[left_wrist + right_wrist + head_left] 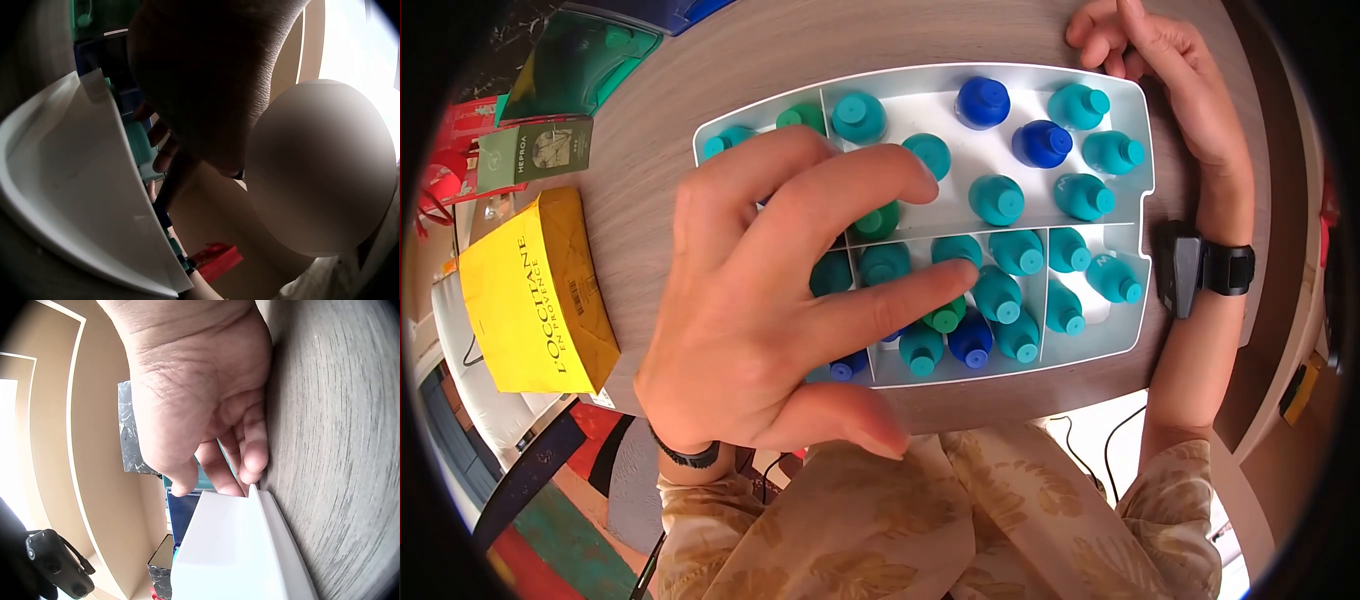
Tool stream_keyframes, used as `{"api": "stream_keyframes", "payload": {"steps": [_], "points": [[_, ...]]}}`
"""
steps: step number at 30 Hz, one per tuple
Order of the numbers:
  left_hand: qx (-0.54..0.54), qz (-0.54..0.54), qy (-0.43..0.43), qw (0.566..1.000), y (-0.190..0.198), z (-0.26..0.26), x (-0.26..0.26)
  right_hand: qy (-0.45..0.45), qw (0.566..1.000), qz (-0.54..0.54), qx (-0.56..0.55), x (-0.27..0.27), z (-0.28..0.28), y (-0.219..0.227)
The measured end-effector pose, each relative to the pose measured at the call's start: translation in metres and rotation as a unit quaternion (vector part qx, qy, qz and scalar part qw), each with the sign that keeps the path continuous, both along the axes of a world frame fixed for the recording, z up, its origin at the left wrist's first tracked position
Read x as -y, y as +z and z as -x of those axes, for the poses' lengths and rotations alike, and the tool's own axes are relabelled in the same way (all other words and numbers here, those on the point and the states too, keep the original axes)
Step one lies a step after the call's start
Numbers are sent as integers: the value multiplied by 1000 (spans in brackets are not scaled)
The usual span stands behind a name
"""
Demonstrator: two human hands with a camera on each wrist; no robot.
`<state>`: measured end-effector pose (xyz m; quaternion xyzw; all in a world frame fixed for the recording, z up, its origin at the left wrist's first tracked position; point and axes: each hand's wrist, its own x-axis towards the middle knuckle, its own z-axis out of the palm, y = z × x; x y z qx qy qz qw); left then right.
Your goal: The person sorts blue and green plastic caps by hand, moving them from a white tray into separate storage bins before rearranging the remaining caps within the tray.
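My left hand [750, 290] hovers over the left part of a pale compartmented tray [1142, 205], fingers spread and bent, gripping nothing visible. Its index fingertip overlaps a teal bottle [955, 250]; contact cannot be told. Teal, green and blue bottles fill the compartments, including a dark blue bottle [983, 102] at the top. In the left wrist view the left hand [200, 81] is dark beyond the tray's wall [81, 169]. My right hand [1165, 55] lies beyond the tray's upper right corner. The right wrist view shows the right hand [200, 406] loosely bent beside the tray [219, 550], holding nothing.
A yellow paper bag [530, 300] and a green box [535, 155] stand left of the tray. Behind them is a translucent green container [580, 65]. Wooden tabletop [650, 110] surrounds the tray, and its near edge runs in front of the person's patterned clothing.
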<state>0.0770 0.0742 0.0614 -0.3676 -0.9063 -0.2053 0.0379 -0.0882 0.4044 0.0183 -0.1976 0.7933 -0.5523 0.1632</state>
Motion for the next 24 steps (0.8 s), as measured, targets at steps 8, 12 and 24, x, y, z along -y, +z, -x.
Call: {"api": "stream_keyframes", "payload": {"steps": [8,12,24], "points": [[-3,-24,-13,1000,3,1,0,3,1000,-3,13,-1,3,1],[-9,-82,-41,996,2,2,1,-2,1000,-12,-11,0,1,0],[25,-75,-82,993,1,4,5,5,1000,-4,-9,-1,2,-1]]}}
